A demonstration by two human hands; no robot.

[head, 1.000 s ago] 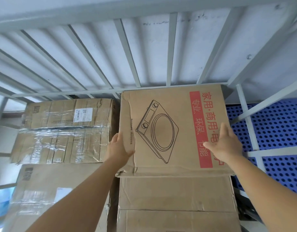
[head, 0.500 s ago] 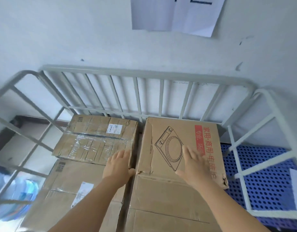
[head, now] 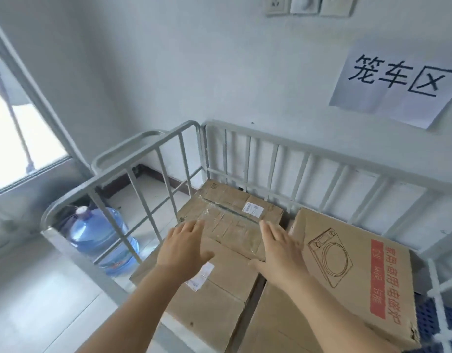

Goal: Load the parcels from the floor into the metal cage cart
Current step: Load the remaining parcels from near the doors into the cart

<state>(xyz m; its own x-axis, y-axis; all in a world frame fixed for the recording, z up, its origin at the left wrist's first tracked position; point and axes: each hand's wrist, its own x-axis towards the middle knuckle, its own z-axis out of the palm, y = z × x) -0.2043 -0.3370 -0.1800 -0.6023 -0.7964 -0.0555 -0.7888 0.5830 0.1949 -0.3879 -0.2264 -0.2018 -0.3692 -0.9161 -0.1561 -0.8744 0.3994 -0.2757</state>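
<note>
- A pale, plain wall [head: 194, 72] fills the back.
- A paper sign [head: 395, 82] with black characters hangs on it at right.
- Switch plates [head: 309, 5] sit at the top edge.
- A bright window [head: 13, 138] glares at left.
- The light tiled floor [head: 41, 301] carries a blue water jug [head: 102, 240].
- A dark skirting board [head: 133, 174] lines the wall's foot.

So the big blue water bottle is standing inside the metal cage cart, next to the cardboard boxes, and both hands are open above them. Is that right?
Not quite. The head view shows the big blue water bottle standing on the floor outside the grey metal cage cart, seen through its side bars. The rest holds: the brown cardboard boxes sit inside, with the left hand and right hand open above them.
</note>
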